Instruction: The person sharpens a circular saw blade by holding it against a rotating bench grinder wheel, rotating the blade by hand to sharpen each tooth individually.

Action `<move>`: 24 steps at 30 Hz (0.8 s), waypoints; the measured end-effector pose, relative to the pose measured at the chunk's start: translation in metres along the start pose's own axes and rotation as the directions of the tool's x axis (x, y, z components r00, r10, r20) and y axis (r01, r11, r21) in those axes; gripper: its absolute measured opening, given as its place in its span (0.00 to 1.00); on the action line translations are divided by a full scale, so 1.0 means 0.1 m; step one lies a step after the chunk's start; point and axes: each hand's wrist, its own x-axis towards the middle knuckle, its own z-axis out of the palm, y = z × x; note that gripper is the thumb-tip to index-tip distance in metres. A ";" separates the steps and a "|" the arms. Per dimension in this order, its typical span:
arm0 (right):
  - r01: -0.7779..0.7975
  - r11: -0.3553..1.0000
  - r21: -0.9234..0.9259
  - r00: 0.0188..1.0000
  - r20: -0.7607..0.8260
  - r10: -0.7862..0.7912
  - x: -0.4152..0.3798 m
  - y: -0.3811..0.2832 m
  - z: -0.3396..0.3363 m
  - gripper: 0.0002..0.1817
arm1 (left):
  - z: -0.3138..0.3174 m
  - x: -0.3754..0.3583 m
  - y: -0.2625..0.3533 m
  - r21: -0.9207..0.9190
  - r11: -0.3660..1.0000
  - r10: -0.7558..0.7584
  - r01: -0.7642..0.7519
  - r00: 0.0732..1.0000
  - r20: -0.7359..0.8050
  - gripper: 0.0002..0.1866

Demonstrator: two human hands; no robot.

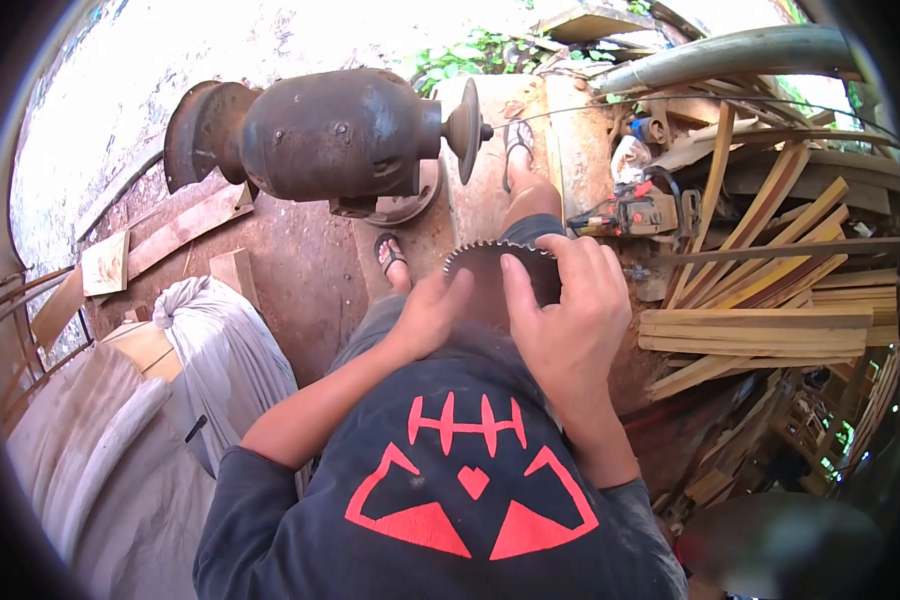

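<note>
A dark circular saw blade [487,272] with a toothed rim is held upright in front of my body. My right hand [582,300] grips its right side, thumb on the near face and fingers over the upper edge. On the blade's lower left is my left hand [433,312], its thumb against the face and its other fingers mostly hidden. Ahead of the blade stands a rusty bench grinder [335,135] on a round base. Its thin right wheel [466,131] is close beyond the blade, not touching it.
To the right, a chainsaw [635,212] lies beside stacked wooden strips [760,330]. A thick grey pipe [730,60] crosses the upper right. Left of me are loose boards [185,235] and a large cloth-covered bundle [220,330]. My sandalled feet [395,265] stand near the grinder base.
</note>
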 end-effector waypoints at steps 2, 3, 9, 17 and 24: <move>-0.008 1.000 0.009 1.000 -0.007 0.008 -0.01 0.02 0.02 0.15 | 0.00 -0.01 0.00 0.008 1.000 -0.010 0.009 1.000 0.011 0.30; -0.011 1.000 0.015 1.000 -0.012 0.011 -0.01 0.03 0.03 0.15 | 0.01 -0.03 0.07 0.002 1.000 -0.011 0.011 1.000 0.022 0.30; -0.032 0.999 0.029 0.999 -0.033 0.033 0.00 0.10 0.08 0.18 | 0.03 -0.06 0.11 -0.013 1.000 0.004 -0.004 1.000 0.020 0.31; -0.048 0.998 0.041 0.998 -0.045 0.050 -0.01 0.06 0.07 0.19 | -0.05 -0.11 0.13 -0.076 0.996 -0.040 0.044 0.997 0.060 0.22; -0.071 0.996 0.047 0.993 -0.096 0.075 0.00 0.06 0.07 0.19 | -0.11 -0.13 0.31 0.060 0.995 -0.084 0.079 0.992 0.096 0.20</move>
